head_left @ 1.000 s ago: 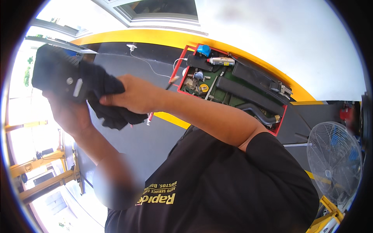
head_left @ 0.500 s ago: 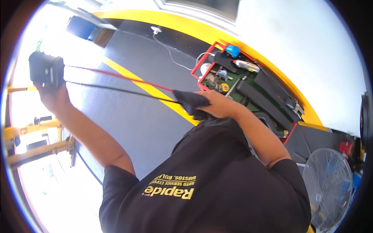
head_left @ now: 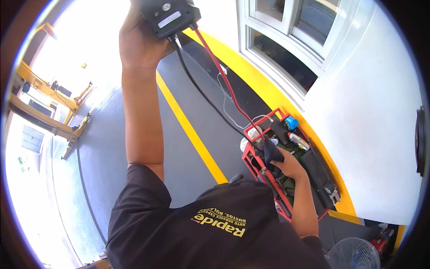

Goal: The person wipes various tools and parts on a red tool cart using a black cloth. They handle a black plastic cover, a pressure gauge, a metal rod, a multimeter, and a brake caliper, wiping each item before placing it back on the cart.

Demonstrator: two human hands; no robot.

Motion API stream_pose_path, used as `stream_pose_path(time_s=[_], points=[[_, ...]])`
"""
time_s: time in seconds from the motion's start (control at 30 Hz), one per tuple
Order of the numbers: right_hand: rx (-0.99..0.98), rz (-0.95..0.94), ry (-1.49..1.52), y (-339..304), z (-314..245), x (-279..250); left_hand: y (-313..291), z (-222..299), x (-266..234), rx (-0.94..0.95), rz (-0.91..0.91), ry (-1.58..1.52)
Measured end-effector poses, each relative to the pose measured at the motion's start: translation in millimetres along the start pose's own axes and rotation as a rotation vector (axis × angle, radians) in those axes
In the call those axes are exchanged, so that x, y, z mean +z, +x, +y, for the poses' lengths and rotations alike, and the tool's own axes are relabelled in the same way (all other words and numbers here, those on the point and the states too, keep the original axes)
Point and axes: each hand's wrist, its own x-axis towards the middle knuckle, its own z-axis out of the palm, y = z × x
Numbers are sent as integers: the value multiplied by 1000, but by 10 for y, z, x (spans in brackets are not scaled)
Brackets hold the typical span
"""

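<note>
The left hand (head_left: 141,47) grips a black box (head_left: 172,20) up high. The right hand (head_left: 291,166) grips a dark cloth (head_left: 271,151). A red wire (head_left: 226,83) and a black wire (head_left: 192,77) go from box to cloth, near a red cart (head_left: 281,196).

Black device (head_left: 172,17) in left fingers (head_left: 166,49), red cable (head_left: 224,75), black cable (head_left: 190,78), dark bundle (head_left: 272,152) in right fingers (head_left: 282,166)

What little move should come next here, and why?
Perhaps bring the left hand nearer the right hand: the left holds a black box well away from the dark bundle in the right, and a red cable and black cable span the gap, so closing it might avoid tugging.
</note>
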Motion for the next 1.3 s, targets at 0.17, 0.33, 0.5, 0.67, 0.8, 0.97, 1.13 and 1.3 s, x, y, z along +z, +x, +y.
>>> stream_pose_path(time_s=[0.17,0.33,0.5,0.67,0.8,0.97,1.13,1.3], points=[[-454,114,378,189,-1177,-454,-74,-110,516,-84,-186,-112],[-536,106,523,277,-2697,-223,-341,-326,1053,-231,-36,-142],[-496,215,785,570,-2472,214,-364,-484,826,-174,-44,-91],[-364,91,439,575,-1750,523,-434,-556,600,-153,0,-114],[-251,-91,251,557,-949,1042,-183,-293,323,-51,-7,-231],[-118,-164,-57,423,-60,848,-81,-88,350,140,72,85],[-405,428,460,-159,-1158,-306,-390,-347,593,40,-92,-184],[-906,739,-109,-23,-2463,-428,-867,-786,1295,-40,-177,-163]])
